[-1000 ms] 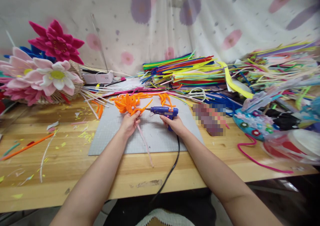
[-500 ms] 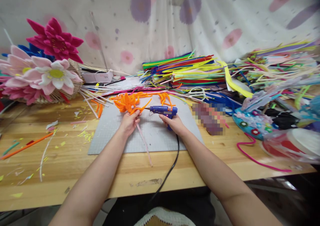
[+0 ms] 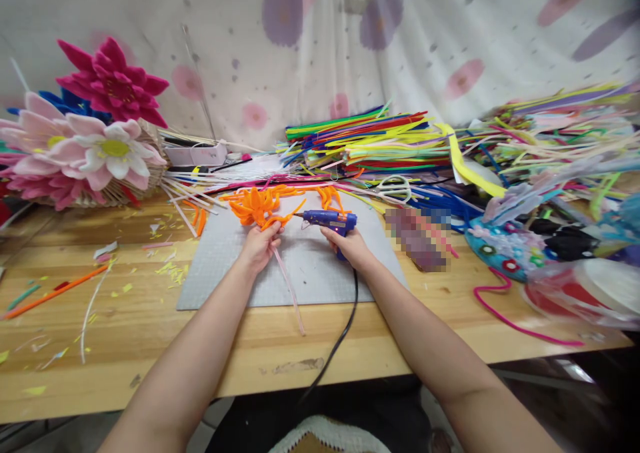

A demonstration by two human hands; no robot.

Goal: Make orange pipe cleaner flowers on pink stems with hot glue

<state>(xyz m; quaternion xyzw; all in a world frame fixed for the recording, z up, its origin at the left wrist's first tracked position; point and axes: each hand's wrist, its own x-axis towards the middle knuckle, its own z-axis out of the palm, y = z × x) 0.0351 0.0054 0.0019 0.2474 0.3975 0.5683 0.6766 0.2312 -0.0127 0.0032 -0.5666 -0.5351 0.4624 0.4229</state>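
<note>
My left hand (image 3: 260, 246) is closed around the base of an orange pipe cleaner flower (image 3: 254, 206), whose looped petals spread out above the fingers. A thin pale stem (image 3: 290, 289) hangs down from under this hand. My right hand (image 3: 346, 245) grips a blue hot glue gun (image 3: 327, 221) with its nozzle pointing left, close to the orange strands by my left fingertips. Whether the nozzle touches them I cannot tell. More orange pipe cleaner pieces (image 3: 331, 198) lie behind the gun on a grey cutting mat (image 3: 215, 279).
Bundles of coloured pipe cleaners (image 3: 370, 139) line the back of the wooden table. White-handled scissors (image 3: 393, 188) lie before them. Fuzzy flowers (image 3: 113, 149) in a basket stand left. A plastic-wrapped tub (image 3: 595, 289) is at right. The gun's black cord (image 3: 345, 333) runs over the front edge.
The glue gun in my right hand has shifted slightly to the right, away from the orange strands. My left hand and the flower have hardly moved.
</note>
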